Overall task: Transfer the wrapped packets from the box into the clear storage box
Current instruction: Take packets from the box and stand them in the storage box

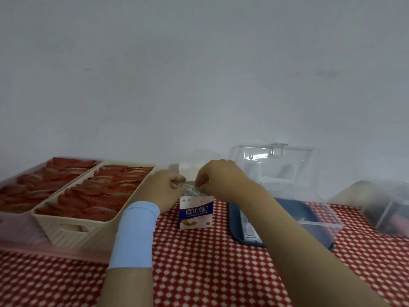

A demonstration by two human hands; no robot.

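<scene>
One box: the small white and purple carton (195, 214) stands upright on the surface, between the cream basket and the clear storage box, its top open.
Wrapped packets: a silvery bunch of wrapped packets (190, 191) pokes out of the carton's mouth; how many there are cannot be told.
Left hand: the left hand (164, 188) has its fingers curled at the carton's top on the left side and pinches the edge of the bunch.
Right hand: the right hand (223, 180) reaches in from the other side, fingertips closed on the same bunch.
Clear storage box: the clear storage box (318, 223) sits just to the right of the carton with its lid (272, 165) tipped up and back; something dark blue (235, 227) shows at its base. Whether any packets lie inside is too blurred to say.
Step in hand: most likely drawing the packets up and out of the carton; the transfer itself looks not yet made.
Next move: lift the bunch clear of the carton walls without tipping the carton, then carry it right, over the near rim, and set it down inside.
Around: a blue wristband (135, 231) on the left forearm, a cream basket (73, 227) of red packs to the left, another clear container (387, 209) at far right, a red patterned cloth (210, 262) on the surface.
</scene>
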